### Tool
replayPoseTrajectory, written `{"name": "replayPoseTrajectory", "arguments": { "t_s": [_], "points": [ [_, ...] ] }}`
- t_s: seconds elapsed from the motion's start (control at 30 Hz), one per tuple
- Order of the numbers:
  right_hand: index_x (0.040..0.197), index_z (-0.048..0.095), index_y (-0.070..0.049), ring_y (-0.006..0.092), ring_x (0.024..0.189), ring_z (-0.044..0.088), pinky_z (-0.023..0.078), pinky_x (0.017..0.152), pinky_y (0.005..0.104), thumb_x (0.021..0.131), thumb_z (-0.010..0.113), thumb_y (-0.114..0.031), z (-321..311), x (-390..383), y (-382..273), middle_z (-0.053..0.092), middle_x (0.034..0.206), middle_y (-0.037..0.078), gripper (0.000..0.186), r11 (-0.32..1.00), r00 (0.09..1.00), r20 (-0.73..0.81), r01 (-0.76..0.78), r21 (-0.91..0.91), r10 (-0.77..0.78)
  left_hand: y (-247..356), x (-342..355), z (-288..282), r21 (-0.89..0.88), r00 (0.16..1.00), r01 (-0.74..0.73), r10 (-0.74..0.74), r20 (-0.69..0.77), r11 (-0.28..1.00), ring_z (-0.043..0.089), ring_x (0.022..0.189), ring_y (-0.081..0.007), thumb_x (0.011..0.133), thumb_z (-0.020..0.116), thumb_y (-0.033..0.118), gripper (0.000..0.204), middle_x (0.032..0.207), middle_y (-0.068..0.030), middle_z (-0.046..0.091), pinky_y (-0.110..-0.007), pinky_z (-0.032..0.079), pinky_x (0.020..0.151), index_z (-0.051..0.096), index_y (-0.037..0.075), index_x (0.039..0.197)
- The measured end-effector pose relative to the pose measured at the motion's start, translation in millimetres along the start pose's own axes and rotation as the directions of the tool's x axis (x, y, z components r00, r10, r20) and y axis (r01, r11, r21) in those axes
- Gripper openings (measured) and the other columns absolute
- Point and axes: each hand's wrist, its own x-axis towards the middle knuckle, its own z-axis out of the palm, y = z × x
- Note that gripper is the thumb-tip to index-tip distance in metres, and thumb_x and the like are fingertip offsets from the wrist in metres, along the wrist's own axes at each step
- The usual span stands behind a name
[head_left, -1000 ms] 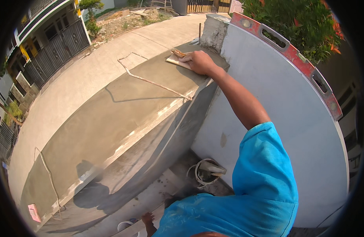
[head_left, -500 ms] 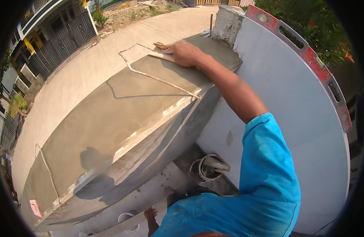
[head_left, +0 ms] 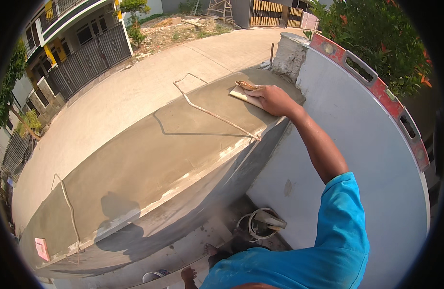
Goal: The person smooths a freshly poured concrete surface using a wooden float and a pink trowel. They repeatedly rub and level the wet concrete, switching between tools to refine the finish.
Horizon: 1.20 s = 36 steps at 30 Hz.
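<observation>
My right hand point(head_left: 276, 99) grips a pale flat plastering float point(head_left: 246, 95) with a brown handle. The float lies against the grey cement surface point(head_left: 135, 159) on top of a low wall, near its far right end. Left of it, a bent metal rod point(head_left: 217, 114) reaches over the cement to the pale strip point(head_left: 183, 185) along the near edge. A second bent rod point(head_left: 70, 207) sits at the left end, beside a small pink block point(head_left: 42, 249). My left hand is not in view.
A white wall point(head_left: 328, 125) rises on the right, with a red spirit level point(head_left: 371, 79) along its top. Below stand a bucket point(head_left: 266, 224) with a tool in it and another pale bucket point(head_left: 154, 275). My bare feet point(head_left: 188, 274) show near a plank. A concrete road point(head_left: 111, 101) runs beyond.
My right hand has drawn the float right and nearer across the cement, away from the bent rod and toward the white wall. The view has shifted as well.
</observation>
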Motion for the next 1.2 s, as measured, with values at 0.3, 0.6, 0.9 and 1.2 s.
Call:
{"name": "replayPoseTrajectory", "arguments": {
  "t_s": [0.3, 0.6, 0.9, 1.2],
  "points": [
    [0.135, 0.061, -0.02, 0.0387, 0.108, 0.063, 0.048, 0.095, 0.0437, 0.09, 0.046, -0.003, -27.2, -19.7, 81.6, 0.066, 0.115, 0.021, 0.051, 0.97, 0.971, 0.016, -0.237, -0.06, 0.238, 27.0, 13.8, 17.8, -0.043, 0.998, 0.056, -0.057, -0.03, 0.998, 0.064, 0.062, -0.0301, 0.097, 0.049, 0.035, 0.033, 0.087, -0.0172, 0.067, -0.035, 0.042, 0.043, 0.062, 0.005, 0.105],
    [0.13, 0.065, -0.017, 0.0364, 0.104, 0.066, 0.051, 0.089, 0.045, 0.087, 0.046, 0.002, -33.4, -34.4, 62.2, 0.071, 0.114, 0.016, 0.051, 0.949, 0.949, 0.035, -0.314, 0.032, 0.313, 12.3, 28.8, 23.0, 0.2, 0.968, -0.234, 0.247, -0.038, 0.951, 0.063, 0.07, -0.038, 0.092, 0.047, 0.044, 0.039, 0.094, -0.0172, 0.065, -0.045, 0.043, 0.05, 0.062, 0.009, 0.101],
    [0.127, 0.068, -0.025, 0.035, 0.1, 0.067, 0.052, 0.09, 0.0434, 0.092, 0.053, -0.009, -20.8, -55.3, -2.5, 0.071, 0.11, 0.017, 0.041, 0.982, 0.988, -0.052, 0.147, 0.116, -0.142, 4.3, 12.9, 2.8, 0.229, 0.977, -0.194, 0.208, -0.038, 0.954, 0.061, 0.083, -0.0436, 0.086, 0.047, 0.047, 0.044, 0.105, -0.0188, 0.064, -0.052, 0.044, 0.059, 0.061, 0.009, 0.103],
    [0.129, 0.067, -0.024, 0.0387, 0.101, 0.065, 0.05, 0.091, 0.0451, 0.085, 0.047, -0.001, 4.6, -12.3, -56.7, 0.069, 0.113, 0.02, 0.054, 0.982, 0.989, 0.097, 0.095, 0.162, -0.111, 21.5, 19.5, 0.4, 0.321, 0.97, -0.242, 0.232, 0.072, 0.916, 0.06, 0.089, -0.0464, 0.085, 0.046, 0.047, 0.049, 0.114, -0.0217, 0.063, -0.053, 0.046, 0.064, 0.06, 0.007, 0.11]
  ]
}}
